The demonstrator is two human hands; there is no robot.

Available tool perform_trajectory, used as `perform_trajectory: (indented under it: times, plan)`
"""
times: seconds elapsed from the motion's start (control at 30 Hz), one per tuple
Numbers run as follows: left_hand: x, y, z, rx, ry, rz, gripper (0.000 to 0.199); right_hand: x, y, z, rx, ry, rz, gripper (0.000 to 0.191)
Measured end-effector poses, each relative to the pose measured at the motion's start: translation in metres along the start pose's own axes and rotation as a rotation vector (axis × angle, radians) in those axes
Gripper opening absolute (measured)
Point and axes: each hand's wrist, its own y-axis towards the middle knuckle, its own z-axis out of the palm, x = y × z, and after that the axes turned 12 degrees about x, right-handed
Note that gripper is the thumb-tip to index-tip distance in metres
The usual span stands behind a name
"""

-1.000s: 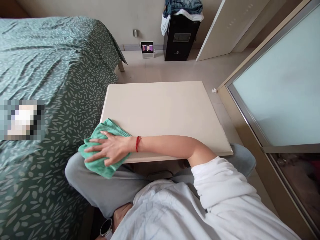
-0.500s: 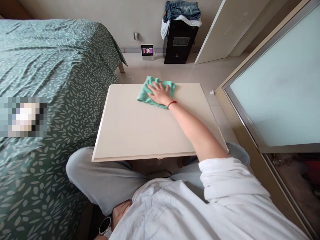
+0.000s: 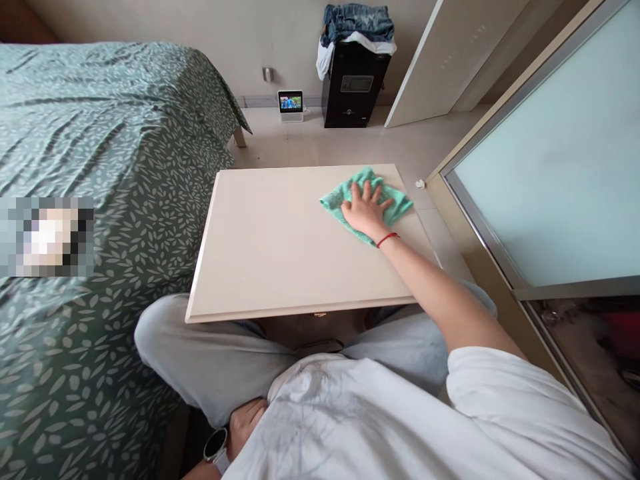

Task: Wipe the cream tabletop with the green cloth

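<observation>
A green cloth [image 3: 350, 193] lies spread on the cream tabletop [image 3: 280, 247], near its far right corner. My right hand [image 3: 367, 212], with a red string round the wrist, rests palm down on the cloth with its fingers spread. Down by my lap, my left hand [image 3: 245, 420] lies against my leg and shirt, beside a watch [image 3: 217, 445] on the wrist. The shirt hides part of that hand, and whether its fingers are open or closed is unclear.
A bed with a green leaf-pattern cover [image 3: 150, 153] stands on the left. Beyond the table are a small screen [image 3: 291, 103] and a black cabinet [image 3: 356, 87] topped with folded jeans [image 3: 357, 23]. A frosted sliding door [image 3: 555, 160] is on the right.
My right hand and the green cloth have moved right and slightly nearer to me across the tabletop. My left hand has stayed by my lap. The picture on the small screen is different.
</observation>
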Motion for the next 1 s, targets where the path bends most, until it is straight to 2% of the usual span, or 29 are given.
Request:
perform_trajectory:
  times: [0.1,0.23,0.33,0.4,0.47,0.53,0.6,0.7,0.87,1.0]
  plan:
    - [0.004,-0.001,-0.001,0.093,-0.042,0.085,0.041,0.061,0.001,0.010,0.052,-0.040,-0.227,0.078]
    - [0.007,-0.003,0.000,0.071,-0.037,0.069,0.035,0.162,-0.001,0.037,0.123,-0.049,-0.562,0.080]
    - [0.006,-0.005,0.000,0.065,-0.038,0.068,0.034,0.232,-0.016,0.062,0.148,-0.069,-0.776,0.081]
    - [0.006,-0.006,0.000,0.066,-0.037,0.060,0.035,0.262,-0.032,0.079,0.170,-0.122,-0.935,0.077]
    - [0.005,-0.006,-0.002,0.071,-0.034,0.046,0.035,0.275,-0.048,0.093,0.194,-0.197,-1.103,0.068]
    - [0.004,-0.005,-0.003,0.077,-0.031,0.038,0.034,0.270,-0.059,0.101,0.211,-0.255,-1.234,0.065]
    - [0.003,-0.004,-0.004,0.082,-0.032,0.038,0.034,0.252,-0.062,0.102,0.223,-0.282,-1.302,0.070]
    - [0.003,-0.001,-0.004,0.094,-0.047,0.054,0.038,0.209,-0.047,0.085,0.229,-0.269,-1.258,0.078]
    - [0.002,0.001,-0.005,0.100,-0.070,0.060,0.044,0.107,-0.009,0.033,0.210,-0.184,-0.905,0.085]
    - [0.001,0.002,-0.006,0.091,-0.071,0.068,0.043,0.010,0.004,-0.001,0.157,-0.155,-0.574,0.085]
